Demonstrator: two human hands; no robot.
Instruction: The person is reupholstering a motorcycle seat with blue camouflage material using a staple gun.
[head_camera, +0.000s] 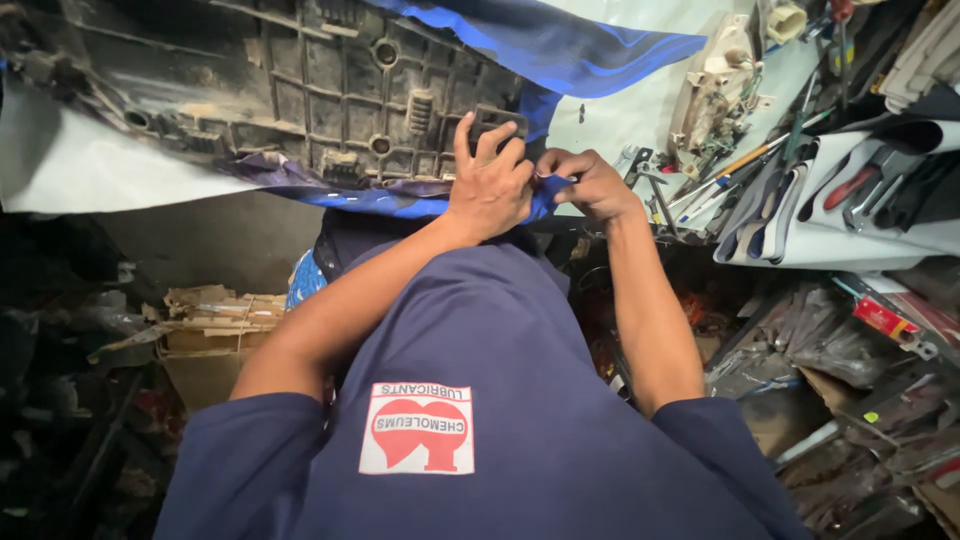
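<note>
1. While the left hand presses down with fingers spread and curled over the edge of a dark ribbed plastic panel, it seems to pin both panel and covering in place so they cannot slide.
2. Just to the right of it, near the middle of the frame, the right hand is clenched in a pinch on the edge of a blue patterned vinyl sheet, apparently pulling it taut around the panel's rim.
3. That sheet runs under the panel, showing along its lower edge and again as a broad flap at the upper middle; a white backing lies at the left.
4. Lying underside up on the pale workbench, the panel fills the upper left, its ribs and screw bosses exposed.
5. Toward the upper right sit a cream-coloured electrical part, a red-handled screwdriver and other loose hand tools, near the right hand.
6. Below, at the lower left, stands a worn cardboard box; scrap and clutter fill the lower right.
</note>
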